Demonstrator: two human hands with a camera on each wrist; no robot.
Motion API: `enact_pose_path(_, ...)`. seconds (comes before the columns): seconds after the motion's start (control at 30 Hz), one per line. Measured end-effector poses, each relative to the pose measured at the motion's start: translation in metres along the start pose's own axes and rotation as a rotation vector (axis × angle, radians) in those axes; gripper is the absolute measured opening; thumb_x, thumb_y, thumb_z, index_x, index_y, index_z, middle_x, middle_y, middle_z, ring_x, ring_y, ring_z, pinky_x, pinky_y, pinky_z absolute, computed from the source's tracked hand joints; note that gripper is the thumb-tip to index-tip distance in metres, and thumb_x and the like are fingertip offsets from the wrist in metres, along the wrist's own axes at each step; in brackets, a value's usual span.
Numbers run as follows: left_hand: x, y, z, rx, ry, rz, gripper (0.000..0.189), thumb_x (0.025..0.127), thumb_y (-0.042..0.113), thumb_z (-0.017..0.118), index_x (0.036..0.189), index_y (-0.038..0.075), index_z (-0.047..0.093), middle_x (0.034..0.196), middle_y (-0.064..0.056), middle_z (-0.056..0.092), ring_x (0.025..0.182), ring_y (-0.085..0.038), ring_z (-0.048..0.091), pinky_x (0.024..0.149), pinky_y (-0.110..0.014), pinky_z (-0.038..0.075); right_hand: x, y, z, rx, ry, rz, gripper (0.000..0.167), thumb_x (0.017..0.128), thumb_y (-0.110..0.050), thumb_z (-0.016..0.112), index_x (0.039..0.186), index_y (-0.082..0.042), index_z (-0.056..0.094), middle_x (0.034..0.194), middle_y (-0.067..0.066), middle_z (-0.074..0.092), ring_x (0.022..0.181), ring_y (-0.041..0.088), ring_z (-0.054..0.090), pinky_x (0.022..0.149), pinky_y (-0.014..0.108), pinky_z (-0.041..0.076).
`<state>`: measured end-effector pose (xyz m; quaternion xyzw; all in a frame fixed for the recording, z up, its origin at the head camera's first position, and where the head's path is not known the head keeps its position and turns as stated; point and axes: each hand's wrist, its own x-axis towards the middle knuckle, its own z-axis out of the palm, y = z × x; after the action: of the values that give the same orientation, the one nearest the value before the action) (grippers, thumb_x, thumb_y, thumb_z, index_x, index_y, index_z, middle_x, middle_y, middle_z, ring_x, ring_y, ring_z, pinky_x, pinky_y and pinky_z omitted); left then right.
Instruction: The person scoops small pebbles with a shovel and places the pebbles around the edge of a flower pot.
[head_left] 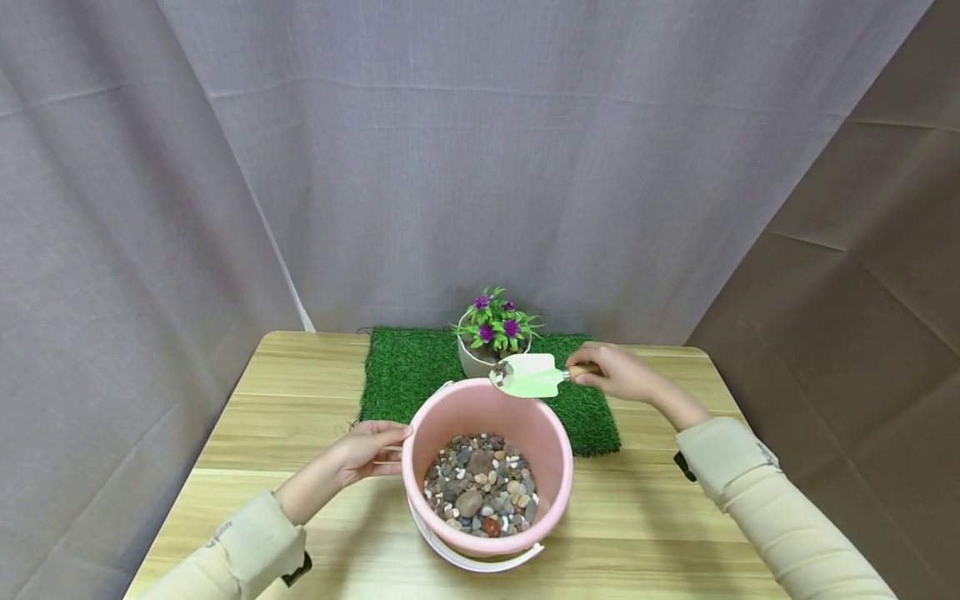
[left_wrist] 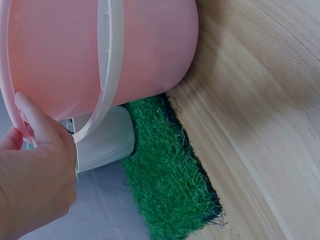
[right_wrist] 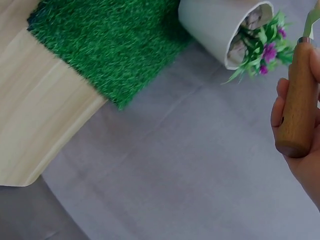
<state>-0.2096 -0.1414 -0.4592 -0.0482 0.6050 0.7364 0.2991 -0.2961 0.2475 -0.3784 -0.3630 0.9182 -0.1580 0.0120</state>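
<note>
A pink bucket (head_left: 558, 467) with a white handle (left_wrist: 114, 65) stands on the table, stones (head_left: 480, 487) covering its bottom. My left hand (head_left: 367, 452) pinches the bucket's left rim, thumb on the outer wall in the left wrist view. In my right hand (head_left: 618, 372) is the wooden handle (right_wrist: 297, 105) of a light green garden trowel (head_left: 532, 375). A few small stones (head_left: 501, 374) lie at the trowel's tip, which points left above the bucket's far rim. Just behind it is a white flowerpot (head_left: 474, 363) holding a purple-flowered plant (head_left: 497, 321).
A green artificial grass mat (head_left: 405, 375) lies under the flowerpot, partly behind the bucket. The wooden table (head_left: 300, 400) extends to both sides. Grey cloth (head_left: 480, 167) hangs behind its far edge, and brown cloth (head_left: 862, 333) on the right.
</note>
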Motion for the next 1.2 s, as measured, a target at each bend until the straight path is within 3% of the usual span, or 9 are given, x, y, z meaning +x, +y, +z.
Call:
enact_pose_path(0.2,0.001,-0.001,0.0,0.003,-0.001,0.0,0.024,0.094,0.015,0.057,0.11,-0.002,0.061,0.082,-0.001,0.068,0.072,-0.007,0.067,0.076,-0.024,0.062,-0.005,0.016,0.0,-0.009,0.028,0.031,0.019,0.085,-0.007,0.066,0.101,0.003,0.067,0.09,0.009,0.065,0.073,0.01,0.052,0.064,0.029,0.053)
enact_pose_path(0.47,0.001,-0.001,-0.001,0.006,0.001,0.0,0.021,0.093,0.015,0.058,0.108,0.001,0.062,0.082,0.0,0.068,0.071,-0.006,0.066,0.076,-0.024,0.062,-0.01,0.04,0.003,0.01,0.023,0.076,0.006,0.085,-0.003,0.066,0.089,0.0,0.067,0.077,0.004,0.063,0.065,0.008,0.047,0.055,0.022,0.045)
enact_pose_path(0.63,0.001,-0.001,-0.001,0.009,0.003,0.001,0.025,0.093,0.016,0.058,0.111,-0.002,0.06,0.083,-0.001,0.069,0.071,-0.006,0.067,0.076,-0.025,0.062,-0.011,0.05,0.008,0.051,0.015,0.143,0.009,0.087,-0.004,0.064,0.091,0.003,0.067,0.079,0.007,0.064,0.064,0.008,0.049,0.054,0.021,0.044)
enact_pose_path(0.83,0.001,-0.001,0.0,0.013,0.011,-0.002,0.027,0.093,0.016,0.058,0.113,-0.004,0.059,0.083,-0.001,0.068,0.071,-0.007,0.066,0.076,-0.024,0.062,-0.005,0.059,0.015,0.051,0.023,0.185,0.007,0.088,-0.005,0.063,0.082,-0.002,0.065,0.072,0.005,0.061,0.06,0.009,0.046,0.052,0.02,0.04)
enact_pose_path(1.2,0.001,-0.001,0.0,0.007,0.025,-0.008,0.031,0.094,0.015,0.058,0.116,-0.006,0.056,0.082,-0.001,0.067,0.07,-0.006,0.066,0.076,-0.024,0.062,0.015,0.062,0.018,-0.02,0.03,0.304,0.014,0.09,-0.012,0.062,0.091,0.001,0.068,0.081,0.009,0.067,0.067,0.015,0.056,0.062,0.037,0.053)
